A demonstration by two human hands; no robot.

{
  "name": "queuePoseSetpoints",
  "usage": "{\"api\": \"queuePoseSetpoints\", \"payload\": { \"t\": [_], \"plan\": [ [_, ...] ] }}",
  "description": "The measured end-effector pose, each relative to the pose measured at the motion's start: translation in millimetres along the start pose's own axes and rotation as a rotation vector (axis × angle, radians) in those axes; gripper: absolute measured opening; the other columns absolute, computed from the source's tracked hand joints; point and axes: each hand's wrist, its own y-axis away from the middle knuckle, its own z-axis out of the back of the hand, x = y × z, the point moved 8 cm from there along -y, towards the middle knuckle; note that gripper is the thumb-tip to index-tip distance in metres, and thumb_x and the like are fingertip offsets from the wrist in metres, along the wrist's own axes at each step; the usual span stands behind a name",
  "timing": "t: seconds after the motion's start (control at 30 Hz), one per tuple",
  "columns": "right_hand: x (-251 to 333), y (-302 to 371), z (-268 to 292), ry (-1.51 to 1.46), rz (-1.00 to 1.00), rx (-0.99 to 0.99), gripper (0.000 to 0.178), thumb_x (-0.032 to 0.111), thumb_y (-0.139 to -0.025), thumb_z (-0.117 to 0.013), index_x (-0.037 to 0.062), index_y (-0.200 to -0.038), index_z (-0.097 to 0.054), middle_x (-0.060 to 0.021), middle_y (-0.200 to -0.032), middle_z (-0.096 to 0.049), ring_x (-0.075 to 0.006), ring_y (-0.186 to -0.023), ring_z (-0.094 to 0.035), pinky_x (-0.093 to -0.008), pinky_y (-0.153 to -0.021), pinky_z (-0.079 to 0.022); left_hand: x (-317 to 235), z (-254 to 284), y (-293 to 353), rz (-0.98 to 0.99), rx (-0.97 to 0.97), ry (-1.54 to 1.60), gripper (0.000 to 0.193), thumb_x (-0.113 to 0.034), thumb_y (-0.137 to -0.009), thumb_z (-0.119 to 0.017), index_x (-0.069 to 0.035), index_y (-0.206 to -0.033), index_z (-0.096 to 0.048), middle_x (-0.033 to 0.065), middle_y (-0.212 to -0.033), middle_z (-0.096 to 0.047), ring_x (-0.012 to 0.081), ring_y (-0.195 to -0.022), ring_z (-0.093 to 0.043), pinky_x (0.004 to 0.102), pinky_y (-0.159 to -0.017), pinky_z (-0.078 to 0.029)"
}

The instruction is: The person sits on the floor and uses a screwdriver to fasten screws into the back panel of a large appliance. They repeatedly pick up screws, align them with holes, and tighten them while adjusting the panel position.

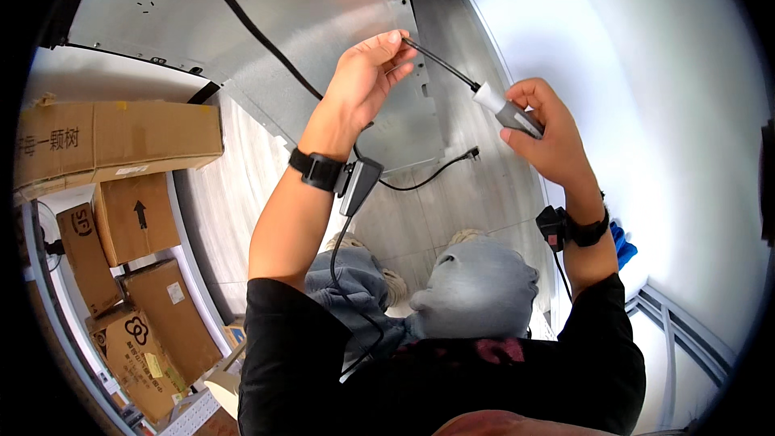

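My right hand [550, 131] is wrapped round the grey and white handle of a screwdriver [489, 98]. Its dark shaft slants up and left to my left hand [370, 73], whose thumb and forefinger pinch at the tip. Whether a small part sits between those fingertips is hidden. Both hands are in the air beside a large silvery metal panel [323, 12], the left one over its right part. A thick black cable [258, 32] hangs across the panel and passes behind my left forearm.
A power plug [471, 153] on a thin black cord lies right of the panel's lower corner. Cardboard boxes [153, 141] are stacked on a rack at the left. A white shelf-like surface [525, 16] runs along the right. My knees [476, 287] are bent below my hands.
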Motion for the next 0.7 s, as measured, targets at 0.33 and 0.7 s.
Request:
{"api": "queuePoseSetpoints", "payload": {
  "t": [0.33,0.7],
  "plan": [
    [73,-22,-7,0.317,-0.142,-0.009,0.033,0.007,-0.072,-0.065,0.0037,-0.101,-0.048,-0.011,-0.091,-0.061,-0.0226,-0.077,-0.061,-0.0345,-0.07,-0.048,5,3,-41,0.108,0.025,0.237,0.015,-0.016,-0.093,-0.055,-0.005,-0.101,-0.06,0.0022,-0.088,-0.06,0.0148,-0.081,-0.058,0.0288,-0.073,-0.048],
    [46,11,-60,-0.101,-0.414,-0.248,0.04,0.001,-0.072,-0.062,0.0012,-0.107,-0.043,-0.0145,-0.095,-0.055,-0.0166,-0.067,-0.059,-0.0288,-0.055,-0.047,11,-1,-54,0.169,0.194,0.186,0.015,-0.015,-0.092,-0.054,-0.004,-0.098,-0.062,0.0027,-0.085,-0.061,0.014,-0.078,-0.058,0.0264,-0.069,-0.046]
  ]
}}
